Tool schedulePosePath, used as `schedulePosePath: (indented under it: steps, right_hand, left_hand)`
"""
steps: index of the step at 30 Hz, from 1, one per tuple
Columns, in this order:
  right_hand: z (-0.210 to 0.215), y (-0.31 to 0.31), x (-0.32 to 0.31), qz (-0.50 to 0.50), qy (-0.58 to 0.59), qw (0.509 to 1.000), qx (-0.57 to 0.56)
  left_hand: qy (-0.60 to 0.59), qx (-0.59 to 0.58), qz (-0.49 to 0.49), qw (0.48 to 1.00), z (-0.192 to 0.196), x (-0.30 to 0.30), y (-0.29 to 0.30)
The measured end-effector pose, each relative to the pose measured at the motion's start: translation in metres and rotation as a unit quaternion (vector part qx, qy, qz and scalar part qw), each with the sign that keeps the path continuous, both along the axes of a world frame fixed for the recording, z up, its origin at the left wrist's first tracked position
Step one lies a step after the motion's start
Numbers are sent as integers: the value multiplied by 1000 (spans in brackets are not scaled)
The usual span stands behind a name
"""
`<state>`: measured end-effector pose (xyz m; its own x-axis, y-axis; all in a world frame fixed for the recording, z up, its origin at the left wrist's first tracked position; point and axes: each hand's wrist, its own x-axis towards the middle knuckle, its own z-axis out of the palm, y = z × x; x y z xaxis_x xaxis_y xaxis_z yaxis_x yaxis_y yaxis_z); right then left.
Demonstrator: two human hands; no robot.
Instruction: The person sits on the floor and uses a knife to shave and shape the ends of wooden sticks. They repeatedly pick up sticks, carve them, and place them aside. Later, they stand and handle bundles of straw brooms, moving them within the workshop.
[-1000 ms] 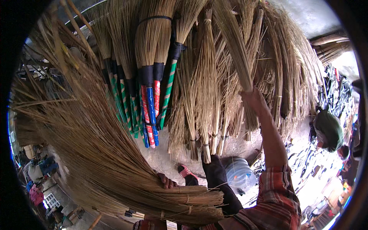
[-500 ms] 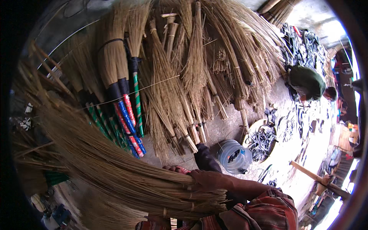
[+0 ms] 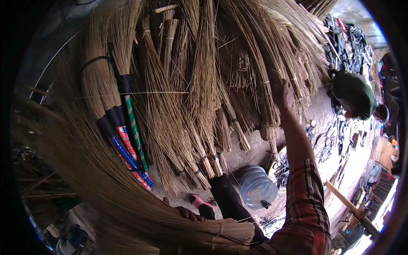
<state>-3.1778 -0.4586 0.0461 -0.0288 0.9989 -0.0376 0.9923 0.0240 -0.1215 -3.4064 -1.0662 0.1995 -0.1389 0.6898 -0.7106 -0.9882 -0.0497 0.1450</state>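
A large bundle of long, thin broom straw lies across the lower left, its tied, cut end at the lower middle. Around its upper edge curl the fingers of my left hand, gripping it; the rest of that hand is hidden by the straw. My right hand is stretched far forward to the straw pile, with its fingers extended against a tied straw bundle. It seems to touch that bundle without closing round it.
Finished brooms with blue, red and green handles lie at the left of the pile. A clear plastic container stands near my leg, beside black strips. At the right, a person in a green top bends over; a wooden post rises nearer.
My right hand has let go of the large straw bundle and reached forward to the pile. My left hand keeps the large bundle, whose cut end stays at the lower middle.
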Motion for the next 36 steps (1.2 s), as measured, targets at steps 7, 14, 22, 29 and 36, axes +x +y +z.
schedulePosePath:
  steps: [7, 14, 22, 29, 36]
  right_hand:
    - [-8, 43, -11, -3, -103, 991, -80]
    - [32, 11, 6, 117, 29, 969, -214]
    - [-36, -47, -23, -106, 36, 988, -105]
    - [5, -30, -14, -92, 95, 979, -155]
    - [144, -75, -2, -44, 143, 974, -170]
  left_hand:
    - [11, -52, -26, 998, 3, 0, 24]
    - [32, -71, -42, 996, 10, -14, 50]
    - [57, -79, -57, 994, 14, -24, 68]
    - [78, -75, -59, 992, 24, -34, 63]
    - [102, -37, -56, 992, 42, -51, 50]
